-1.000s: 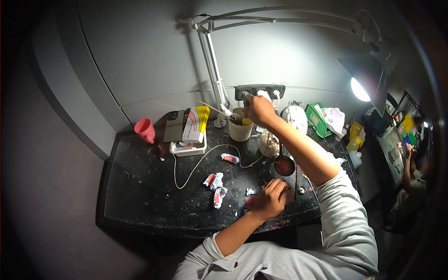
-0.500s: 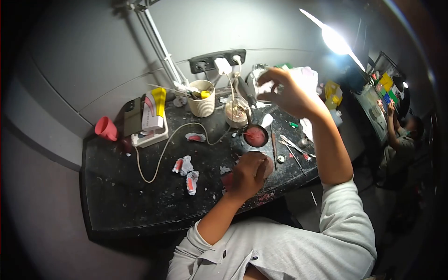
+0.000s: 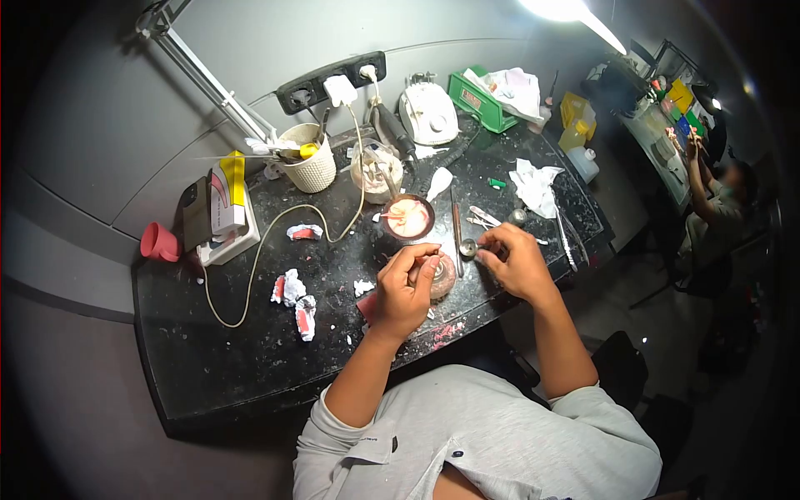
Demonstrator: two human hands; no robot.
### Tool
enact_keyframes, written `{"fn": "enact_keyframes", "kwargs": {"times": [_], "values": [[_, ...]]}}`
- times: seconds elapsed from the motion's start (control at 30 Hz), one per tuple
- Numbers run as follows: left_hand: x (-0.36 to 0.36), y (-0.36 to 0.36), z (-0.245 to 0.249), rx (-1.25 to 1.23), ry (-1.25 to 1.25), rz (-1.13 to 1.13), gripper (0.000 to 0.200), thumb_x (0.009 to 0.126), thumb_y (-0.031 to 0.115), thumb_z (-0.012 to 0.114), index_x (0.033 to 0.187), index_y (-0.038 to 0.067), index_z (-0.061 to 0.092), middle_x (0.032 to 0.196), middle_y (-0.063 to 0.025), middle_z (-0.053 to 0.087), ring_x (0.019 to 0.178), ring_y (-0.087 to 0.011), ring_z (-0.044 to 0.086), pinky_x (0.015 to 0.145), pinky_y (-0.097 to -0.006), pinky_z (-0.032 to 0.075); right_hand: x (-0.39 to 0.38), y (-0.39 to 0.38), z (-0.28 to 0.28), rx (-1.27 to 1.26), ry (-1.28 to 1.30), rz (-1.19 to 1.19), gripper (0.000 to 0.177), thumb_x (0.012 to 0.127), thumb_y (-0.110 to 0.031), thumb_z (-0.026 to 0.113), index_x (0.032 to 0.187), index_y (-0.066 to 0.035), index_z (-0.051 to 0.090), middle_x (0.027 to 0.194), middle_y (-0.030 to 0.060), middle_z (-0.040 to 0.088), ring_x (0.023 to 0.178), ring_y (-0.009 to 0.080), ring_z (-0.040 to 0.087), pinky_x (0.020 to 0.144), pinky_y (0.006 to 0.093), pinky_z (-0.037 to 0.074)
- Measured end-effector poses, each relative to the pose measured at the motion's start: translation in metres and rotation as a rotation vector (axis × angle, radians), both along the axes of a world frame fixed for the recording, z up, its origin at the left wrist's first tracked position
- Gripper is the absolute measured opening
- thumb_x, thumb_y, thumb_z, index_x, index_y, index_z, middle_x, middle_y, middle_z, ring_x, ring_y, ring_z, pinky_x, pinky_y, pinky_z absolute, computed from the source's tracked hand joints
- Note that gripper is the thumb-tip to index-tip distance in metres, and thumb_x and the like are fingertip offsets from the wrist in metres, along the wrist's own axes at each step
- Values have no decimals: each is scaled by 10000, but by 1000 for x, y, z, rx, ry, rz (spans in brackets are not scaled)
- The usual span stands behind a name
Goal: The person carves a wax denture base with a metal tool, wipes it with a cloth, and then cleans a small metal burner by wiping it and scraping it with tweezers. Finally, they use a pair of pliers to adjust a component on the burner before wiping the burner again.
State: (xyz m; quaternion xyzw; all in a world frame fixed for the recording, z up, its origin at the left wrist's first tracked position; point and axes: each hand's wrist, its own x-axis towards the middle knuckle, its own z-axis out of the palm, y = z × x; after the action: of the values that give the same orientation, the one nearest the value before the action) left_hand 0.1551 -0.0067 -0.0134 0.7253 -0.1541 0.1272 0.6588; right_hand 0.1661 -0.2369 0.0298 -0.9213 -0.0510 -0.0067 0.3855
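My left hand (image 3: 404, 293) is closed in a pinch beside and partly over a round, pinkish, glassy object (image 3: 444, 279); what its fingertips hold is too small to make out. My right hand (image 3: 517, 265) has its thumb and forefinger apart, right beside a small round metal cap (image 3: 468, 248) on the black table (image 3: 217, 358). Behind my hands stands a dark-rimmed bowl of pink material (image 3: 408, 218). A brown-handled tool (image 3: 457, 229) lies between the bowl and the cap. A reddish block (image 3: 367, 309) is partly hidden by my left hand.
White-and-red moulded pieces (image 3: 306, 318) lie left, near a looping cable (image 3: 260, 250). Behind are a woven cup of tools (image 3: 310, 171), a jar (image 3: 377, 175), a white device (image 3: 429, 115) and a green bin (image 3: 483, 104). Crumpled tissue (image 3: 536, 187) lies right; another person (image 3: 717, 204) sits beyond.
My right hand has come down from above the back of the table to the metal cap. The view has shifted, showing the white device and green bin. My left hand stays by the round object.
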Motion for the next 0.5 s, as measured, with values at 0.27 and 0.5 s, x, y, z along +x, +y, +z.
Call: {"fn": "enact_keyframes", "kwargs": {"times": [0.27,0.5], "values": [[-1,2,8,47,-21,-31,199,1020,-4,660,1198,-48,738,1092,-131,747,1002,-175,719,893,-291,560,1,2,-12,-97,-184,100,453,761,-137,917,1151,-17,720,1071,109,684,911,244,673,829,388,557],[-3,2,9,32,-3,-34,234,1003,-18,671,1224,-43,745,1105,-142,749,1017,-185,717,912,-291,553,0,2,-20,-61,-157,14,505,746,-143,931,1176,-6,704,1090,125,679,908,273,667,825,387,545]]}}
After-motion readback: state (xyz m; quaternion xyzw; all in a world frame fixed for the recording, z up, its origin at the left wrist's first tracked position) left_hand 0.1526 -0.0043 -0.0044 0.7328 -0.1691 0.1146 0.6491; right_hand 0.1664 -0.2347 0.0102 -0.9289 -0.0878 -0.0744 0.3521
